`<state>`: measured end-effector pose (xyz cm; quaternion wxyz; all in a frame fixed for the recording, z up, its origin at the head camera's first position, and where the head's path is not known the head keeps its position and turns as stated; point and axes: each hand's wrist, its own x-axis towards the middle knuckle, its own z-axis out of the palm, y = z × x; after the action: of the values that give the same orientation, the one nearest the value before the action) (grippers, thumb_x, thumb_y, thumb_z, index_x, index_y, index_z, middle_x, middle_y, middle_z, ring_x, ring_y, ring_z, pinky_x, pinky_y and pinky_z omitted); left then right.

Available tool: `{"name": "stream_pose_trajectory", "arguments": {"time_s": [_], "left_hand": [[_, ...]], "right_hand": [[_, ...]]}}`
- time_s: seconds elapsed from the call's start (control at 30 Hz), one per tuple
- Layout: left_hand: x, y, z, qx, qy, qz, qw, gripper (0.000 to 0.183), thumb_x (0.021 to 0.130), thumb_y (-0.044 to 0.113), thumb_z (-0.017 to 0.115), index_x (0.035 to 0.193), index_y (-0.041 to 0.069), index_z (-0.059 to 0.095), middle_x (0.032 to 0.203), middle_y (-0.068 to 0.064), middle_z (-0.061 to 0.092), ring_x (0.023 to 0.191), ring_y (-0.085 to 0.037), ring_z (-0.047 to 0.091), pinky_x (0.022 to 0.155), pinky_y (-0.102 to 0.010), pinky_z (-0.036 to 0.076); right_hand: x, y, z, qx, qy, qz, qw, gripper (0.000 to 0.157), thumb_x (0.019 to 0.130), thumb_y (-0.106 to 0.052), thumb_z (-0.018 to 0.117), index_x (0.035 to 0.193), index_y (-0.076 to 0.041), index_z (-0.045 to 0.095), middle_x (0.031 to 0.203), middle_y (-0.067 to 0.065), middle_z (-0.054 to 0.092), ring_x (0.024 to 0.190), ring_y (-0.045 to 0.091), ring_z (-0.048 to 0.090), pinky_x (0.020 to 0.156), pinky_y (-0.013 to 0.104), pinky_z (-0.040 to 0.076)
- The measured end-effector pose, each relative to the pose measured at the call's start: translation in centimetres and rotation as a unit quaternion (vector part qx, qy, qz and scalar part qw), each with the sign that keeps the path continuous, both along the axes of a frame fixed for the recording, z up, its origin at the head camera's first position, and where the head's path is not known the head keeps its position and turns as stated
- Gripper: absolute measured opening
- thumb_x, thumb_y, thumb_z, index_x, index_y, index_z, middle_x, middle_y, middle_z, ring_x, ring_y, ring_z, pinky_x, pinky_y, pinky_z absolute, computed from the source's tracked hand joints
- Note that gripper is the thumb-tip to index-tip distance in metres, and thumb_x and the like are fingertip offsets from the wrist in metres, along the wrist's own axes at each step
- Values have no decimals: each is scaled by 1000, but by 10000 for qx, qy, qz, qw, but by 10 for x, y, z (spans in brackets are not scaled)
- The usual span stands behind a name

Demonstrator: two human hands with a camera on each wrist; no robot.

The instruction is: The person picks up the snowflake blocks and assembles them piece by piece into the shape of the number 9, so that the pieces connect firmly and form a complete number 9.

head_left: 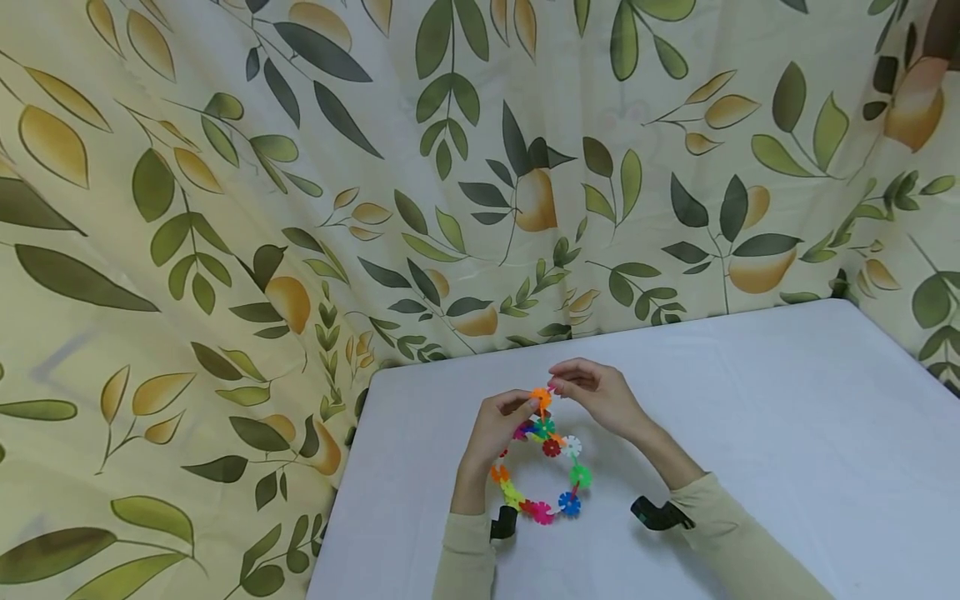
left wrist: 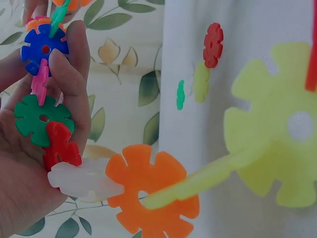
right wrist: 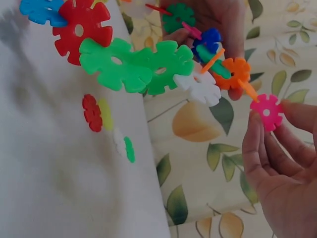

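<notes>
Notched plastic flower discs, slotted into one another, form a multicoloured ring-shaped chain (head_left: 581,477) held up above the table. My left hand (head_left: 489,431) grips the chain at its top, with the thumb by a blue disc (left wrist: 33,45) and an orange disc (right wrist: 240,67). A pink disc (right wrist: 272,120) sits at the chain's end, its edge meeting an orange piece. Thumb and fingertips of my right hand (head_left: 606,400) pinch that pink disc. Across the lower loop hang a large orange disc (left wrist: 148,218) and green discs (right wrist: 106,69).
Beyond the chain, a few loose discs lie on the white table, among them a red one (left wrist: 213,44), a yellow one (left wrist: 201,82) and a green one (right wrist: 129,148). A leaf-patterned curtain (head_left: 480,242) hangs behind the table (head_left: 750,417). Each wrist bears a black camera (head_left: 660,512).
</notes>
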<state>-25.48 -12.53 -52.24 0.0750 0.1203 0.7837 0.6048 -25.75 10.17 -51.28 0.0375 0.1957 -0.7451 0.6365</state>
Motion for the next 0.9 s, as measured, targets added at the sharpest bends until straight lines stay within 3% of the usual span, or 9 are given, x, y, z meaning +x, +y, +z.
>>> {"name": "stream_pose_trajectory", "arguments": {"time_s": [0.27, 0.5, 0.57, 0.8, 0.9], "left_hand": [[0, -1, 0, -4, -50, 79, 10000, 25, 100, 38, 72, 112, 18, 80, 100, 0, 77, 92, -26, 73, 67, -32, 60], [-1, 4, -4, 61, 81, 317, 9994, 23, 101, 34, 71, 112, 16, 81, 98, 0, 78, 104, -43, 70, 72, -32, 60], [-1, 6, -5, 42, 116, 406, 9991, 23, 100, 32, 72, 112, 15, 81, 96, -1, 78, 100, -41, 71, 69, -30, 59], [-2, 6, -9, 30, 73, 549, 9985, 23, 100, 28, 72, 112, 11, 82, 93, -4, 78, 79, -14, 69, 61, -25, 54], [-2, 5, -10, 110, 88, 540, 9984, 23, 99, 28, 72, 112, 11, 82, 92, -5, 78, 78, -14, 69, 58, -23, 53]], "right_hand": [[2, -7, -1, 185, 6, -283, 9994, 26, 99, -19, 73, 124, -9, 73, 118, 7, 76, 106, 25, 75, 89, 23, 57], [4, -15, -6, 110, -82, -644, 9978, 30, 98, -19, 75, 126, -8, 75, 115, 6, 77, 109, 26, 74, 90, 29, 58], [6, -18, -6, -30, -201, -727, 9971, 30, 97, -16, 76, 126, -7, 75, 115, 7, 78, 110, 26, 74, 89, 27, 58], [6, -21, -9, -252, -433, -628, 9968, 31, 97, -13, 76, 127, -5, 75, 120, 10, 76, 116, 29, 71, 91, 27, 57], [5, -20, -9, -257, -535, -518, 9969, 31, 98, -14, 75, 127, -4, 74, 124, 11, 74, 118, 29, 70, 93, 27, 56]]}}
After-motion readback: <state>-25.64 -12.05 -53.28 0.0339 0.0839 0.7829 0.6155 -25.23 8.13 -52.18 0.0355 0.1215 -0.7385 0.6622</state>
